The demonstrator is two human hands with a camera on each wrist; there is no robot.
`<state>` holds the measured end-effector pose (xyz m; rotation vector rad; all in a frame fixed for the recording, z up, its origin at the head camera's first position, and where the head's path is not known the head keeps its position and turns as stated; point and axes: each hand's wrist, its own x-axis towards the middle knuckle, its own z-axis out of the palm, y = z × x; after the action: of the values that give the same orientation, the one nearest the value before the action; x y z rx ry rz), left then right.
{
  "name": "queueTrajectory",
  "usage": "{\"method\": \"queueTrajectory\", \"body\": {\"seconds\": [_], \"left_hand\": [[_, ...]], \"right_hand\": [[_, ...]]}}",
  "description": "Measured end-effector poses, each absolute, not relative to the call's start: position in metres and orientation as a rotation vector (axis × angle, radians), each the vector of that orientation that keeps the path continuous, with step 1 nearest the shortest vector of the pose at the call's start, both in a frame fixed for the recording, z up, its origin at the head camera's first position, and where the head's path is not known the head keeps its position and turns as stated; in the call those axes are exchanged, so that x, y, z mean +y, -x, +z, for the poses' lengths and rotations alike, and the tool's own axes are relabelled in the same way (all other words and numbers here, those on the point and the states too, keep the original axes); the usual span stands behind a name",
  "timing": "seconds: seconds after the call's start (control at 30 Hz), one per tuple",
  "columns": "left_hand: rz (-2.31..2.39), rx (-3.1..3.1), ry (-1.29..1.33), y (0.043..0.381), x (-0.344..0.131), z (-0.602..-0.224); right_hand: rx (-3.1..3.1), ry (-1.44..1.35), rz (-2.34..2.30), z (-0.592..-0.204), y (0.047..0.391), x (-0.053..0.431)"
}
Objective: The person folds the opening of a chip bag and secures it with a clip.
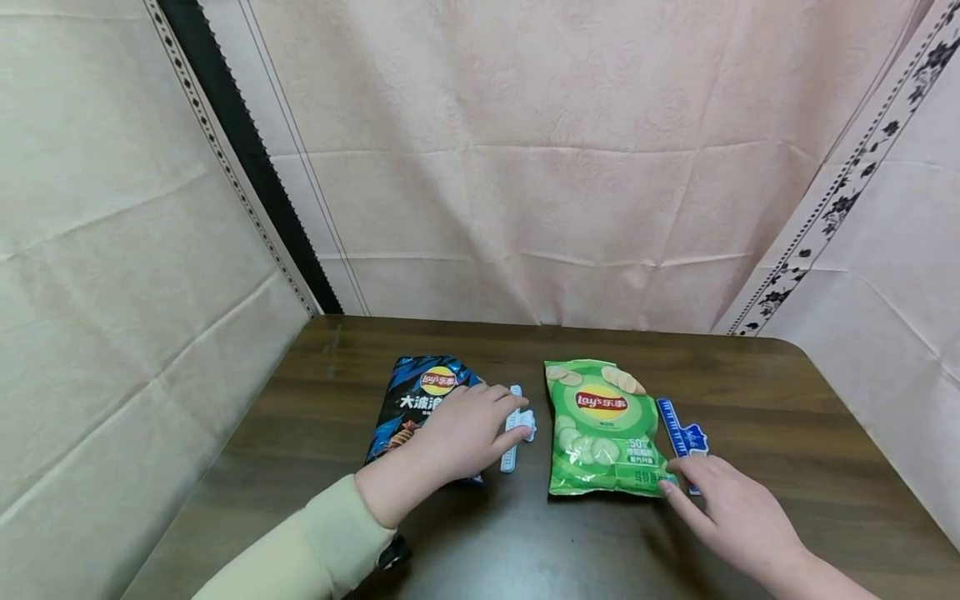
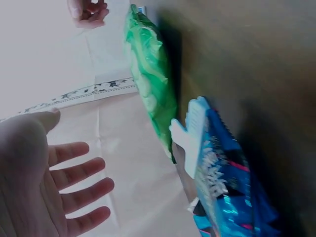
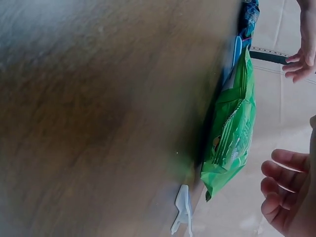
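Observation:
My left hand (image 1: 461, 429) hovers over a black-and-blue Lay's chip bag (image 1: 408, 407), its fingers spread and holding nothing. A light blue plastic clip (image 1: 508, 460) lies beside that bag, partly hidden by this hand. In the left wrist view the palm (image 2: 29, 182) is apart from the bag and clip (image 2: 191, 140). My right hand (image 1: 731, 512) is by the lower right corner of a green Lay's chip bag (image 1: 603, 433). The right wrist view shows its loosely bent fingers (image 3: 284, 177) apart from the bag. A dark blue clip (image 1: 686, 437) lies just right of the green bag, partly covered by the right hand.
Both bags lie flat on a brown wooden table (image 1: 480, 550). Pale cloth (image 1: 570, 208) hangs behind the table's far edge and along both sides. A small black object (image 1: 393, 552) shows beneath the left cuff.

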<state>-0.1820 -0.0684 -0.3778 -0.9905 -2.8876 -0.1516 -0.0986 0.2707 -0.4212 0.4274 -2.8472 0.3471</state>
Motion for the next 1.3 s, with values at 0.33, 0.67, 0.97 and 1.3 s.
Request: {"method": "queueTrajectory", "body": {"seconds": [0.33, 0.67, 0.97, 1.3], "left_hand": [[-0.213, -2.981, 0.923, 0.197, -0.048, -0.367], [-0.329, -3.036, 0.804, 0.219, -0.028, -0.360], [-0.236, -3.163, 0.670, 0.247, -0.010, -0.358], [-0.150, -3.307, 0.582, 0.283, 0.011, -0.373]], "right_hand": [[-2.937, -0.332, 0.333, -0.426, 0.102, 0.273], [-3.097, -0.163, 0.313, -0.429, 0.109, 0.275], [-3.141, -0.139, 0.273, -0.433, 0.113, 0.275], [-3.184, -0.108, 0.265, -0.436, 0.114, 0.274]]}}
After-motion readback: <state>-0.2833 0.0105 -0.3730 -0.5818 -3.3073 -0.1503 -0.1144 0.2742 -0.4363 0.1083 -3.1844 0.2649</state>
